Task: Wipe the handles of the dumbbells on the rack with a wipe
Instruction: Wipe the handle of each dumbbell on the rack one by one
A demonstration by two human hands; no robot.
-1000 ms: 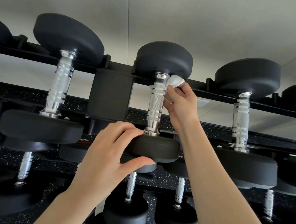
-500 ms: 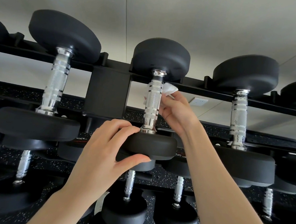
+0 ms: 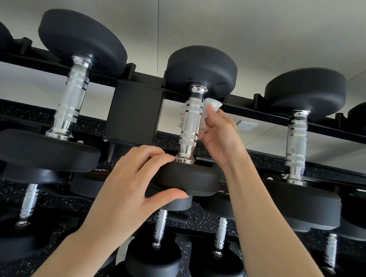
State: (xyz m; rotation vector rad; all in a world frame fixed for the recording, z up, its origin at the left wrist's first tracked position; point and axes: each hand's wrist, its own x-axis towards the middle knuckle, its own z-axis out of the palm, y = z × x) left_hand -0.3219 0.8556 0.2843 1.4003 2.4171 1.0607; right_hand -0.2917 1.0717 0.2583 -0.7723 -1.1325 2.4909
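On the black metal rack [image 3: 134, 111], the left hand [image 3: 129, 190] grips the middle black rubber dumbbell's near head [image 3: 188, 178], apparently to steady it, while the right hand [image 3: 219, 132] wraps the crumpled white wipe [image 3: 212, 104] around its knurled chrome handle [image 3: 190, 121].

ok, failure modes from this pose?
1. The left hand grips only the near head of the middle dumbbell; a slip could probably let it roll or tip in the rack.
2. The wipe is bunched behind the handle, so the front face may go unwiped.
3. The right hand sits close under the upper head, a possible pinch point.
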